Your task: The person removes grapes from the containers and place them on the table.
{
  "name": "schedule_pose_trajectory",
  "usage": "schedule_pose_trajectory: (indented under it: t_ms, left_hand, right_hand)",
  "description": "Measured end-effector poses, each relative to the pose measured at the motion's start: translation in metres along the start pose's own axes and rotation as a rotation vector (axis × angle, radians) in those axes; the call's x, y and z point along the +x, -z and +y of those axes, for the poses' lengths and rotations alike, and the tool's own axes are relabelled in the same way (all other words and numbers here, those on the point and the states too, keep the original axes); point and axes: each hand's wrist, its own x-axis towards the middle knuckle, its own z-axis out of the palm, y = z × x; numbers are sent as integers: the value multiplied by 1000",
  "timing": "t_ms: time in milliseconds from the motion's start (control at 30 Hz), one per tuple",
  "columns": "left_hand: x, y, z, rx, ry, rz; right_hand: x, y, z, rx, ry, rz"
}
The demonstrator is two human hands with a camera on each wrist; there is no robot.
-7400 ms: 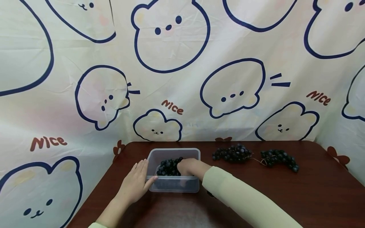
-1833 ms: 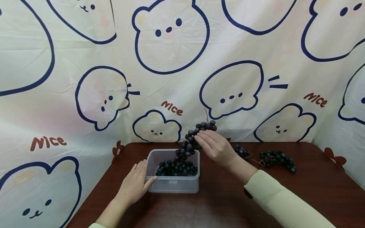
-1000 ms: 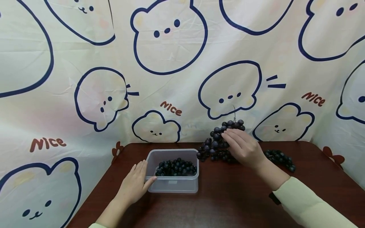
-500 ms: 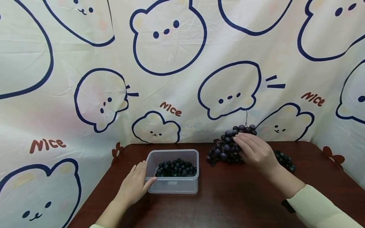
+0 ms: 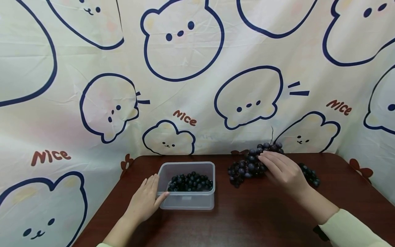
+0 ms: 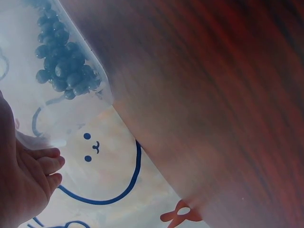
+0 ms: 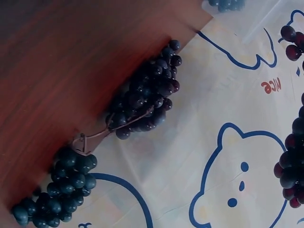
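A bunch of dark purple grapes [image 5: 251, 167] hangs from my right hand [image 5: 285, 173], which pinches its upper part over the right side of the table; a thin stem sticks up from it. That bunch also shows at the right edge of the right wrist view as dark red grapes [image 7: 292, 168]. My left hand [image 5: 144, 199] rests with straight fingers against the left side of a clear plastic container [image 5: 187, 202]. Inside the container lies a bunch of dark grapes [image 5: 190, 181]; the left wrist view shows those grapes [image 6: 64, 64] through the plastic wall.
On the brown table [image 5: 234, 223], a greenish-black bunch [image 5: 310, 175] lies at the back right. In the right wrist view another dark bunch [image 7: 145, 95] lies beside it, largely hidden from the head view. A cartoon-printed cloth [image 5: 185, 96] stands behind the table.
My right hand was in the container earlier, then lifted the purple bunch from above it. It has carried the bunch right and lowered it toward the table. My left hand has stayed put.
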Motion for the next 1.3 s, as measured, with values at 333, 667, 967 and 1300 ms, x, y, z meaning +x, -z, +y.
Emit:
schedule_pose_trajectory:
  t_ms: [333, 667, 967, 1300]
  left_hand:
    - [0, 0, 0, 2, 4, 5]
    - [0, 0, 0, 1, 8, -1]
    - [0, 0, 0, 7, 7, 4]
    - [0, -2, -1, 9, 10, 3]
  right_hand:
    - [-13, 4, -6, 33, -9, -51]
    - [-26, 5, -13, 83, 1, -102]
    - [-32, 1, -19, 106, 47, -97]
    - [-43, 3, -27, 146, 23, -146]
